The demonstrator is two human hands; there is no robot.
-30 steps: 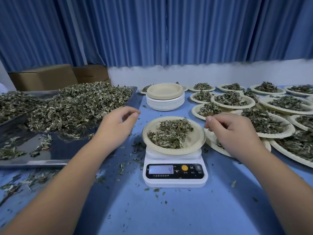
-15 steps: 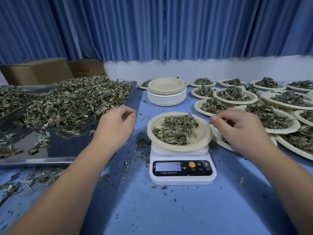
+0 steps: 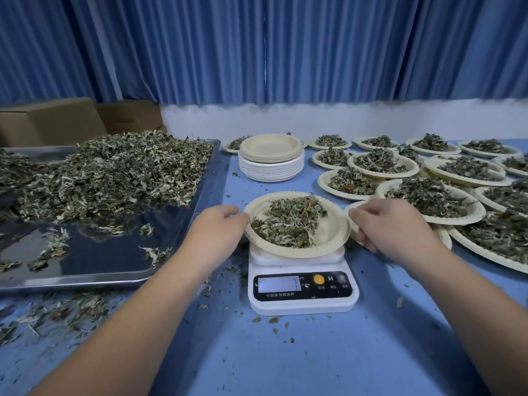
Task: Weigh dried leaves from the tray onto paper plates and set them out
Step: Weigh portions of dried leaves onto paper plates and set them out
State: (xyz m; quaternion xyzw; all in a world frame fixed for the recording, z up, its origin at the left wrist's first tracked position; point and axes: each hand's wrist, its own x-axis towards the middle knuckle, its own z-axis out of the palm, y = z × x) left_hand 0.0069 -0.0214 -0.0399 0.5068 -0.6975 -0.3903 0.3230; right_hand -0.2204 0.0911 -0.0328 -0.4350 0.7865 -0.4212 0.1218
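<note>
The scale's (image 3: 303, 305) display (image 3: 278, 283) is blurred, so its reading cannot be made out, and the print beneath it and by the buttons is too small to read. The plate (image 3: 328, 238) covers most of the scale's platform. On the left hand (image 3: 217, 227), the fingers below the thumb go out of sight at the plate's left rim. The right hand (image 3: 394, 227) hides the right rim and most of another plate (image 3: 444, 238) behind it. Both forearms run off the bottom edge. The tray (image 3: 71, 280) and a cardboard box (image 3: 48, 121) are cut by the left edge, the outermost filled plates (image 3: 491, 257) by the right. The stack of plates (image 3: 271, 164) half hides one leaf-filled plate (image 3: 233, 144) behind it.
</note>
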